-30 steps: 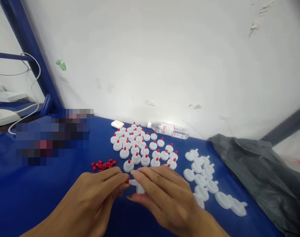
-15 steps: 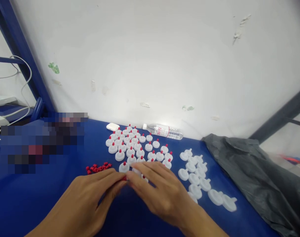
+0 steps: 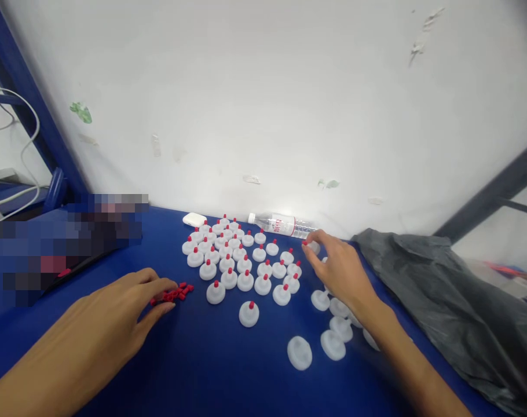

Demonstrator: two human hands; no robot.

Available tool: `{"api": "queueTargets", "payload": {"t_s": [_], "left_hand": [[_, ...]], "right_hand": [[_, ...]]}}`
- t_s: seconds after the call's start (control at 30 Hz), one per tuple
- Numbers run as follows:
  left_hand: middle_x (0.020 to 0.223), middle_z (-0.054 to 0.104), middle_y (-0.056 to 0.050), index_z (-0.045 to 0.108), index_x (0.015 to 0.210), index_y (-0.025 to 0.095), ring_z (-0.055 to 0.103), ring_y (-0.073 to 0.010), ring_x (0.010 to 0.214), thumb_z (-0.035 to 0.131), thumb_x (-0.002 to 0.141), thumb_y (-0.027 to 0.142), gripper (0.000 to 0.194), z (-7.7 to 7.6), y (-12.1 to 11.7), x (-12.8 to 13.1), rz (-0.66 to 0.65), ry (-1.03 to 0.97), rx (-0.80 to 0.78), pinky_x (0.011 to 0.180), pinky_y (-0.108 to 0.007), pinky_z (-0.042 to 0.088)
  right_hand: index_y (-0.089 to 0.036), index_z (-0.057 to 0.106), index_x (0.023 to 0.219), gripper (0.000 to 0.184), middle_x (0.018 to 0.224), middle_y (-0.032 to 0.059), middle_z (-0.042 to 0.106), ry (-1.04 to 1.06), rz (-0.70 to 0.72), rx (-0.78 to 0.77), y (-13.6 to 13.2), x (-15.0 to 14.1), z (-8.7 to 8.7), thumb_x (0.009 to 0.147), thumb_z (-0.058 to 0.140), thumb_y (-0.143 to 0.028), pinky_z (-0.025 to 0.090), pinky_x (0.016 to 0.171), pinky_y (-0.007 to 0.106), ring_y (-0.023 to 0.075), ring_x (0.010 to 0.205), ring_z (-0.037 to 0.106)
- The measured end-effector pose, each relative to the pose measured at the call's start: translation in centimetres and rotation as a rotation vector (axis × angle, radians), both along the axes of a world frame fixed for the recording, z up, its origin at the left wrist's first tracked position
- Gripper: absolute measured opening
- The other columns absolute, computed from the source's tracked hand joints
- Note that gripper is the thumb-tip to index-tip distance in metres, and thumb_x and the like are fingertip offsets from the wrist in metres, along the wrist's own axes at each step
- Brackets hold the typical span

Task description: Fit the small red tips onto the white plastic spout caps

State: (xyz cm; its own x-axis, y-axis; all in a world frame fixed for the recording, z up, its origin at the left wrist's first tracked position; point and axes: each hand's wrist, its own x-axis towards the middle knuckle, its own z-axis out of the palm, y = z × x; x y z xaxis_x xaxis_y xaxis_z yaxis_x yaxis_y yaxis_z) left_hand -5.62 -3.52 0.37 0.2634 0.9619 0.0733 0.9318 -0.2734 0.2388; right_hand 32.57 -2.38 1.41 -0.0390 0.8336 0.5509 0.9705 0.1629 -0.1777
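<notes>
Clear water bottle (image 3: 284,225) by wall, grey plastic bag (image 3: 446,301), small white case (image 3: 194,219)

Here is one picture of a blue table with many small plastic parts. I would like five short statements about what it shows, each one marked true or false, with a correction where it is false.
1. The left hand reaches the pile of small red caps. True.
2. The right hand rests on the grey bag. False: it holds a white cap with a red tip, over the blue table.
3. The water bottle lies on its side by the wall. True.
4. Every white piece has a red tip. False: the plain white pieces on the right have none.
5. One red-tipped cap stands apart, in front of the group. True.
</notes>
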Motion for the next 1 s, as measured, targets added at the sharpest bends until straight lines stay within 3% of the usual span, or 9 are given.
{"api": "queueTargets", "payload": {"t_s": [0.13,0.33,0.53,0.7,0.83,1.0], "left_hand": [[0.116,0.075,-0.009,0.077,0.118,0.031,0.075,-0.0348,0.096,0.039,0.091,0.052,0.051,0.0,-0.2,0.8,-0.009,0.017,-0.048,0.095,-0.054,0.057],[0.11,0.077,-0.008,0.077,0.111,0.031,0.075,-0.0333,0.089,0.035,0.095,0.049,0.048,-0.5,0.0,1.1,-0.023,0.039,-0.036,0.089,-0.049,0.059],[0.112,0.075,-0.011,0.076,0.104,0.028,0.075,-0.0329,0.096,0.03,0.096,0.043,0.049,0.3,-0.2,1.9,-0.036,0.059,-0.119,0.097,-0.051,0.055],[0.117,0.073,-0.012,0.074,0.11,0.028,0.075,-0.0353,0.098,0.026,0.095,0.045,0.053,0.5,-0.4,2.0,-0.008,0.08,-0.133,0.093,-0.054,0.056],[0.119,0.072,-0.012,0.073,0.113,0.028,0.074,-0.0362,0.097,0.027,0.094,0.045,0.053,0.2,-0.2,1.7,-0.003,0.076,-0.105,0.088,-0.053,0.057],[0.114,0.073,-0.011,0.073,0.111,0.027,0.074,-0.0348,0.098,0.029,0.096,0.042,0.048,0.2,-0.1,1.6,-0.026,0.067,-0.109,0.093,-0.054,0.055]], "right_hand": [[-0.024,0.072,0.099,0.013,0.098,0.0077,0.074,-0.035,-0.002,-0.034,0.4,0.6,-0.7,0.097,0.06,-0.03,0.056,0.084,0.046,0.0297,0.095,0.071],[-0.023,0.078,0.102,0.014,0.084,0.0032,0.078,-0.088,0.013,-0.227,0.5,0.3,-0.6,0.096,0.065,-0.024,0.052,0.078,0.036,0.0246,0.089,0.07],[-0.022,0.077,0.106,0.026,0.09,0.0045,0.08,-0.12,-0.045,-0.213,0.2,1.3,0.4,0.104,0.054,-0.034,0.051,0.081,0.036,0.0237,0.089,0.073],[-0.022,0.077,0.097,0.014,0.083,0.005,0.08,-0.197,-0.107,-0.236,0.1,3.0,-0.2,0.095,0.066,-0.031,0.048,0.071,0.036,0.0238,0.077,0.073],[-0.024,0.078,0.097,0.012,0.089,0.0068,0.08,-0.247,-0.111,-0.254,0.1,3.3,-0.9,0.09,0.074,-0.032,0.049,0.07,0.036,0.0248,0.078,0.074],[-0.021,0.079,0.093,0.009,0.09,0.0096,0.078,-0.279,-0.143,-0.264,0.1,3.4,-1.1,0.089,0.074,-0.028,0.049,0.067,0.036,0.0263,0.079,0.074]]}}
